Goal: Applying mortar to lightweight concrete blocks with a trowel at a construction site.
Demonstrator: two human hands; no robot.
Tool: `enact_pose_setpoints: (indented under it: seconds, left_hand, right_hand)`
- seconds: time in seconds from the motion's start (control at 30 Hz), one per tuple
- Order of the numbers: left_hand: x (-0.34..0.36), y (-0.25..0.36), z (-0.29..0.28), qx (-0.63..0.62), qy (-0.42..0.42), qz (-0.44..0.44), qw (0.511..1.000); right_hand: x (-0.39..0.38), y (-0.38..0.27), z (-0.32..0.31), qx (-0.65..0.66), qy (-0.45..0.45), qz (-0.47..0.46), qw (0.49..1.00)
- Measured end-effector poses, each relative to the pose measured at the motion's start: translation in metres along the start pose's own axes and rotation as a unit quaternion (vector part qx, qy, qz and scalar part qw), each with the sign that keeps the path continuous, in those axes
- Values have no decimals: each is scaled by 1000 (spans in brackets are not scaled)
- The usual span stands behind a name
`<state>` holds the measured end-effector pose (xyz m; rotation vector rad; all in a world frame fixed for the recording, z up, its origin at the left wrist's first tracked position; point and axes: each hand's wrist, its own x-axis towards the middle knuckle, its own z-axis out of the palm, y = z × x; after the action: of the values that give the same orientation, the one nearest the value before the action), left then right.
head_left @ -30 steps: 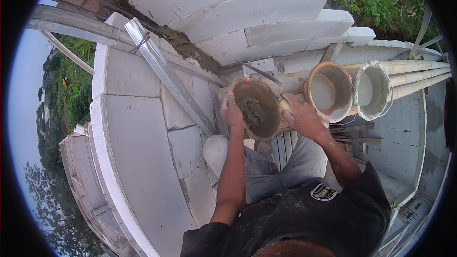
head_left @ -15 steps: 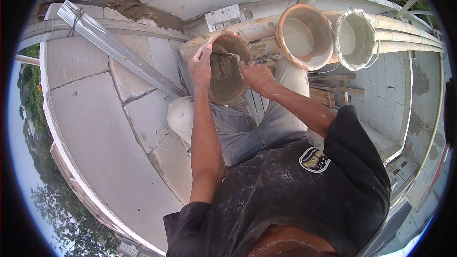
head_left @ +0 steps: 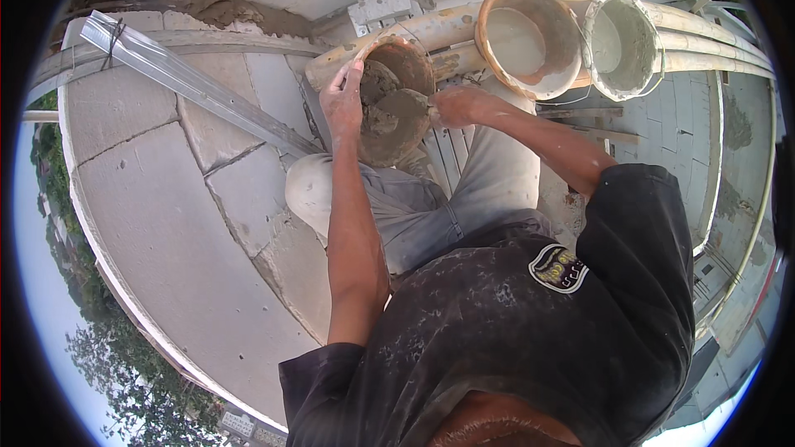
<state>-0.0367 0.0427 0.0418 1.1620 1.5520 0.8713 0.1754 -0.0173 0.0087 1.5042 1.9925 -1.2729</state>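
Between my knees sits a tilted brown bucket [head_left: 417,66] with wet grey mortar [head_left: 377,81] inside. My left hand [head_left: 342,106] is closed on the bucket's left rim, its fingers over the edge. At the right side of the bucket, my right hand [head_left: 458,108] is wrapped round the handle of a trowel. The mortar-coated trowel blade [head_left: 402,120] lies inside the bucket, its flat face showing, with a lump of mortar along its left edge. Most of the handle is hidden in my fist.
To the right, an orange-rimmed bucket [head_left: 571,41] and a crusted grey bucket [head_left: 642,54], both holding greyish liquid, stand by bamboo poles [head_left: 704,63]. A metal channel [head_left: 190,74] leans across the block wall [head_left: 157,199] on my left. A white block [head_left: 379,8] lies beyond.
The trowel has turned so its blade now shows its broad face in the bucket. My right hand has shifted slightly right; my left hand stays on the rim.
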Motion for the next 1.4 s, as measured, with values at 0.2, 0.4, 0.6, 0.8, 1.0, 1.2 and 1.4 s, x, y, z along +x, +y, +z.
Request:
enact_pose_setpoints:
  seconds: [0.2,0.4,0.6,0.8,1.0,1.2,1.4]
  left_hand:
    - [4,-8,-5,-6,28,17,999]
    - [21,-5,-12,-116,117,-34,986]
    - [18,-26,-31,-210,291,-94,929]
    - [9,-26,-25,-193,296,-71,933]
    - [14,-30,-6,-156,257,-47,953]
    - [34,-54,-1,-188,247,-47,949]
    - [19,-18,-12,-155,265,-39,951]
  right_hand:
    - [-10,-25,1,286,-108,-23,952]
    - [-30,1,12,529,-164,-43,831]
    - [-88,-26,-15,660,-59,-64,746]
    - [-125,-120,-127,631,264,-206,700]
    - [-41,-246,-244,420,647,-271,575]
    - [3,-286,-280,314,518,-354,713]
    - [-80,-224,-311,74,609,-204,763]
